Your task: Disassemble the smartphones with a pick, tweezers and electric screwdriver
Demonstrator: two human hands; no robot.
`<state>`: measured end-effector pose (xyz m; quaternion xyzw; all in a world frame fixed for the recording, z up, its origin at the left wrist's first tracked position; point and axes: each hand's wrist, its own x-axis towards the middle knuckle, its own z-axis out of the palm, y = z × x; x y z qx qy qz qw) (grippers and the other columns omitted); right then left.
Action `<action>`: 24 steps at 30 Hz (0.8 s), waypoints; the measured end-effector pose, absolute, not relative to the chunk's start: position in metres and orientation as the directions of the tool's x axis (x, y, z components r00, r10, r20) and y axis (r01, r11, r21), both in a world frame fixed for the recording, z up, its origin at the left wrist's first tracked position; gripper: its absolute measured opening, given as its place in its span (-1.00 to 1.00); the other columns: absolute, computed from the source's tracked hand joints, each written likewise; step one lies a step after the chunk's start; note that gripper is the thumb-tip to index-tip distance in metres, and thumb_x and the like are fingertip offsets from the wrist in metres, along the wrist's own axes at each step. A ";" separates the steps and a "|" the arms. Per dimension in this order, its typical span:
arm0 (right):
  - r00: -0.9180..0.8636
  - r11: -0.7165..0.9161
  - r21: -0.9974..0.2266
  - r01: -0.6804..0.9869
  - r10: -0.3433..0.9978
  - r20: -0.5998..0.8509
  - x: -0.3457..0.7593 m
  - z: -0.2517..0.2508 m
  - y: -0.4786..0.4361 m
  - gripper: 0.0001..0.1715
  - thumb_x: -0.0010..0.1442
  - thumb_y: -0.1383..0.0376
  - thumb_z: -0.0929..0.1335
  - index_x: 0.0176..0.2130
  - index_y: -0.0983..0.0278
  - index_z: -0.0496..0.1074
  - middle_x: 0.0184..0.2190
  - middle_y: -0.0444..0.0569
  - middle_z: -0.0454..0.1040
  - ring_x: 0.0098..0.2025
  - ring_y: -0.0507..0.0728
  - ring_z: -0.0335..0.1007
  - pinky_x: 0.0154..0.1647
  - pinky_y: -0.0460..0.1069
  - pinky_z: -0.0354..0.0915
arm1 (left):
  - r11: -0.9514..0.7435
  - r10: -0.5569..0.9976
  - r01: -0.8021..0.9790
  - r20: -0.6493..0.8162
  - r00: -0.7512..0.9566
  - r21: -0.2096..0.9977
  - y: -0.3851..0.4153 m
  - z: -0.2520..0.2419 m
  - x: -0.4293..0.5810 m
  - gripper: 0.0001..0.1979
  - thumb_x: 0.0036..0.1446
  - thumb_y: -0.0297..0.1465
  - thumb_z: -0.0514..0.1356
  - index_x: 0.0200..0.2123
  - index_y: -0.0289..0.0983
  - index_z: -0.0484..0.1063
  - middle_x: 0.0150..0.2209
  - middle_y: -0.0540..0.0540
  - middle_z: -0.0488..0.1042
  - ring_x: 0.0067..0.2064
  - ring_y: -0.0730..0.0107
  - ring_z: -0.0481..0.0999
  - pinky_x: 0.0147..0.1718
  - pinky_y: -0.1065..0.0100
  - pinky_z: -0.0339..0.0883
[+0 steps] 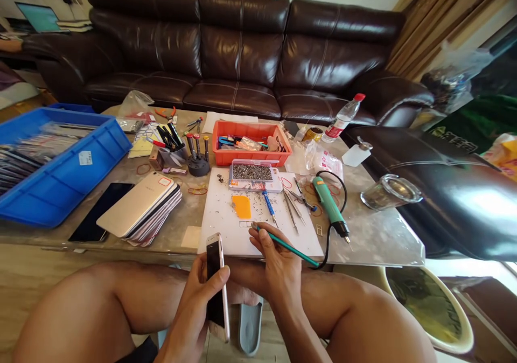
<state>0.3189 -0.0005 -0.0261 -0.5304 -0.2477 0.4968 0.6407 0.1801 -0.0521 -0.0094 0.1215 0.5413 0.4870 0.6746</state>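
My left hand is closed around a smartphone with a dark screen and a light frame, held upright and tilted above my lap. My right hand grips a thin teal pen-like tool, its dark tip pointing left over the front of a white work mat. Just beyond that tip lies a small dark-outlined frame piece. Farther back on the mat are an orange plastic card, a blue screwdriver, metal tweezers and a clear box of tiny screws.
Phones are stacked on the left beside a blue crate. A red tray and screwdriver holder stand behind the mat. Rightward are a teal electric screwdriver, a bottle and a glass ashtray. Another person's arm shows far left.
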 end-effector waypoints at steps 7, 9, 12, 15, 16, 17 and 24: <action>0.214 -0.089 -0.888 -0.450 0.955 -0.204 0.288 -0.013 0.057 -0.50 0.02 0.01 0.60 -0.17 0.31 0.65 -0.14 0.09 0.69 -0.03 0.26 0.64 0.04 0.17 0.57 | 0.492 0.786 -0.576 -0.617 -0.028 0.653 -0.068 -0.005 0.175 -0.55 -0.11 -0.18 0.55 -0.18 -0.20 0.54 -0.35 0.03 0.52 -0.39 0.41 0.50 -0.41 0.41 0.39; 0.185 -0.137 -0.881 -0.452 0.952 -0.243 0.286 -0.016 0.063 -0.47 -0.05 0.01 0.63 -0.22 0.34 0.66 -0.14 0.12 0.69 -0.04 0.28 0.64 0.03 0.18 0.57 | 0.500 0.787 -0.597 -0.617 0.009 0.628 -0.072 -0.002 0.173 -0.57 -0.09 -0.18 0.54 -0.19 -0.19 0.54 -0.44 0.08 0.44 -0.49 0.47 0.41 -0.51 0.43 0.30; 0.176 -0.177 -0.881 -0.439 0.945 -0.277 0.293 -0.026 0.050 -0.44 -0.06 -0.01 0.63 -0.20 0.33 0.67 -0.11 0.13 0.69 -0.04 0.27 0.65 0.03 0.16 0.57 | 0.497 0.792 -0.619 -0.609 0.038 0.608 -0.077 0.000 0.168 -0.56 -0.08 -0.19 0.55 -0.16 -0.16 0.53 -0.47 0.10 0.40 -0.53 0.50 0.35 -0.55 0.44 0.25; 0.166 -0.218 -0.888 -0.406 0.938 -0.306 0.307 -0.033 0.025 -0.44 -0.01 -0.03 0.62 -0.17 0.32 0.68 -0.11 0.12 0.69 -0.09 0.24 0.67 -0.04 0.10 0.58 | 0.489 0.794 -0.638 -0.606 0.044 0.594 -0.082 -0.004 0.165 -0.55 -0.07 -0.20 0.55 -0.13 -0.16 0.53 -0.46 0.10 0.42 -0.50 0.49 0.38 -0.52 0.45 0.27; 0.166 -0.226 -0.893 -0.389 0.936 -0.309 0.312 -0.034 0.017 -0.45 0.00 -0.04 0.62 -0.17 0.31 0.68 -0.11 0.11 0.69 -0.11 0.23 0.67 -0.06 0.08 0.58 | 0.493 0.791 -0.643 -0.610 0.049 0.587 -0.084 -0.006 0.165 -0.54 -0.08 -0.19 0.55 -0.14 -0.16 0.53 -0.45 0.09 0.43 -0.49 0.49 0.38 -0.51 0.45 0.28; 0.168 -0.230 -0.900 -0.371 0.936 -0.309 0.316 -0.034 0.011 -0.45 0.00 -0.04 0.61 -0.17 0.31 0.69 -0.12 0.10 0.68 -0.13 0.22 0.67 -0.08 0.07 0.58 | 0.497 0.788 -0.646 -0.613 0.056 0.580 -0.086 -0.008 0.165 -0.53 -0.09 -0.18 0.56 -0.15 -0.17 0.53 -0.44 0.08 0.45 -0.49 0.49 0.39 -0.50 0.44 0.28; 0.225 -0.123 -0.987 -0.104 0.964 -0.144 0.330 -0.031 -0.008 -0.46 0.14 -0.12 0.52 -0.12 0.25 0.68 -0.22 0.02 0.61 -0.26 0.15 0.57 -0.14 0.08 0.56 | 0.502 0.800 -0.644 -0.593 0.093 0.577 -0.096 -0.007 0.166 -0.53 -0.13 -0.16 0.57 -0.20 -0.20 0.55 -0.36 0.00 0.54 -0.37 0.39 0.50 -0.32 0.37 0.39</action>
